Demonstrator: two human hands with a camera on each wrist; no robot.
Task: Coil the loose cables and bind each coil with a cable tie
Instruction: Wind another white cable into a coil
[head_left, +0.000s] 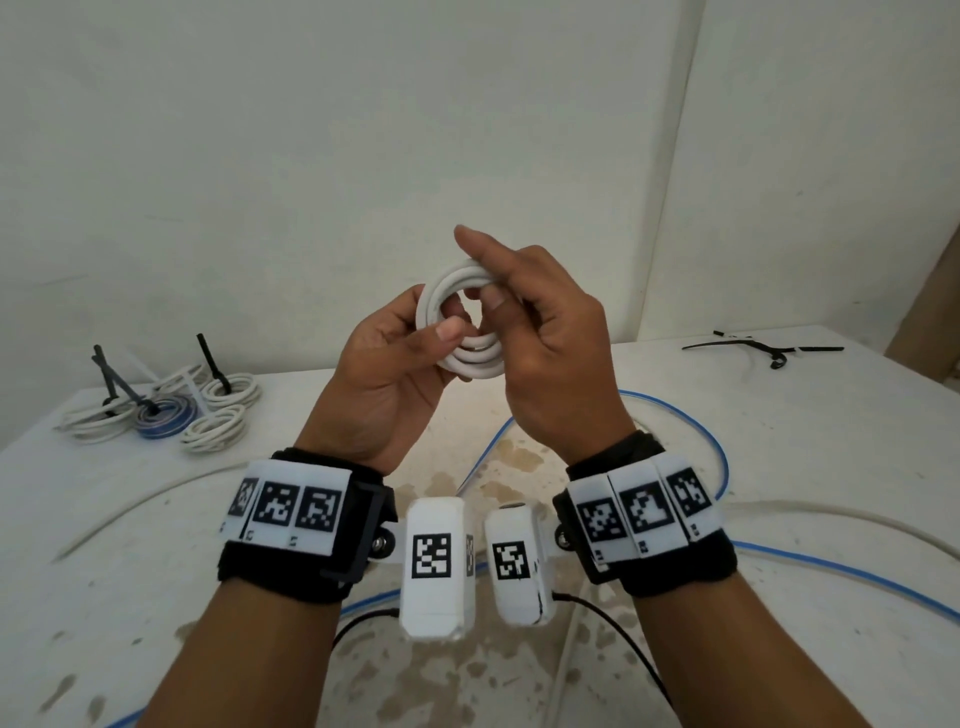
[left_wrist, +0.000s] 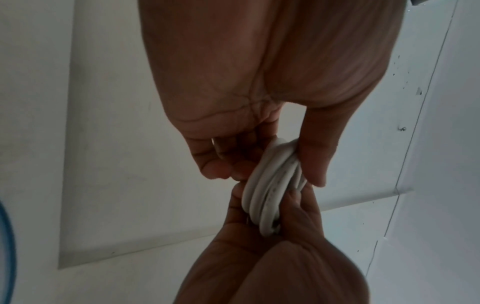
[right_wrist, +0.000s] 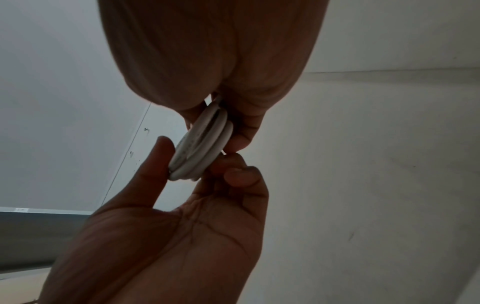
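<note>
A small coil of white cable (head_left: 470, 364) is held up in the air above the table, between both hands. My left hand (head_left: 441, 338) grips its lower left side, thumb in front and fingers behind. My right hand (head_left: 496, 296) pinches the upper right side with the thumb against curled fingers, while its index finger points up. No tie is visible on this coil. The left wrist view shows the coil (left_wrist: 270, 189) edge-on between the left thumb and fingers, with the right hand below. In the right wrist view the coil (right_wrist: 200, 148) is pinched from both sides.
Several bound coils (head_left: 161, 410), white and blue, with black ties sticking up, lie at the back left of the stained white table (head_left: 831, 457). Loose black cable ties (head_left: 763, 348) lie back right. A loose blue cable (head_left: 717, 452) and a white cable (head_left: 130, 514) snake across the table.
</note>
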